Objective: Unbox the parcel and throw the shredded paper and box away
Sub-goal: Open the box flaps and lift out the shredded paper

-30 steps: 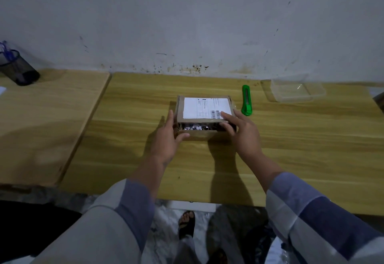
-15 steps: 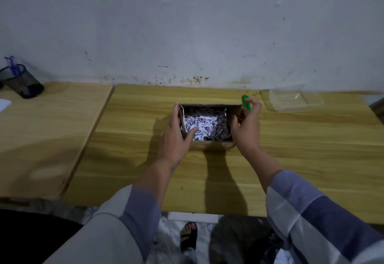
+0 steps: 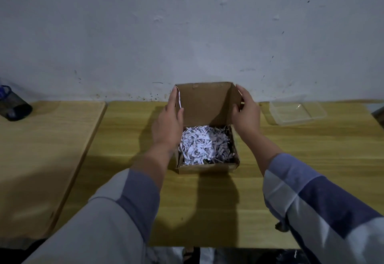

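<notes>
A small brown cardboard box (image 3: 207,168) sits on the wooden table (image 3: 301,159) in front of me, its lid (image 3: 205,103) swung up and standing upright at the far side. White shredded paper (image 3: 202,145) fills the inside. My left hand (image 3: 168,122) grips the lid's left edge, thumb inside. My right hand (image 3: 247,112) grips the lid's right edge. Whatever lies under the paper is hidden.
A clear plastic container (image 3: 297,111) rests at the back right of the table. A dark mesh pen cup (image 3: 14,108) stands on a second wooden table (image 3: 41,159) to the left. A white wall (image 3: 187,31) rises right behind.
The lid went from lying flat on the box to fully upright, exposing the shredded paper. Both hands moved from the box's front corners up to the lid's side edges. The green cutter is now hidden.
</notes>
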Tool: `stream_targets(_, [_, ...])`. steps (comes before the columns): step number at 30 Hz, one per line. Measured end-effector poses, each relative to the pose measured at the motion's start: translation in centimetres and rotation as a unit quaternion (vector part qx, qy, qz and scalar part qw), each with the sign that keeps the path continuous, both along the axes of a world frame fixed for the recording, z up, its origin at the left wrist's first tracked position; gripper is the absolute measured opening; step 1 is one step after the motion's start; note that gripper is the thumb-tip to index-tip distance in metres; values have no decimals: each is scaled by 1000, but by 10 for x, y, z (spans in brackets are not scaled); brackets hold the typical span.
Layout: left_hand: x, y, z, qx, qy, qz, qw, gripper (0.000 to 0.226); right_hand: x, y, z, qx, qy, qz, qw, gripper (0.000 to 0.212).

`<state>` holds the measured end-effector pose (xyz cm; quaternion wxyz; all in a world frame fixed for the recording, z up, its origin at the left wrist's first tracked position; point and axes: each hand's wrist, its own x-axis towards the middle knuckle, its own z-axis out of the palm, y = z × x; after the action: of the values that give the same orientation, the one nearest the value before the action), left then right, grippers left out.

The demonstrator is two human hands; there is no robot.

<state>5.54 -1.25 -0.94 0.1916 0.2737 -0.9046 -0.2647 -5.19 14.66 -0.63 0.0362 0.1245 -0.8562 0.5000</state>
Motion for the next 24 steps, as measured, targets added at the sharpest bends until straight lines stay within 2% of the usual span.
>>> stream_targets(6, [-33, -25, -12, 21, -55, 43, 997, 56, -32, -18, -11, 42, -42, -24, 998, 55])
stream_targets(12, [-35, -31, -19, 25, -59, 40, 997, 55, -41, -29, -14, 92, -52, -23, 994, 57])
stream_targets(17, [-21, -25, -15, 60, -39, 17, 997, 62, -35, -35, -13, 142, 44, -1, 989, 53])
stream_targets(21, [-7, -14, -8, 38, -42, 8, 998, 74, -20, -38, -1, 222, 127, -27, 966, 51])
stream_targets(24, [3, -9, -9, 66, -36, 11, 997, 73, -4, -46, 4, 253, 195, -28, 947, 40])
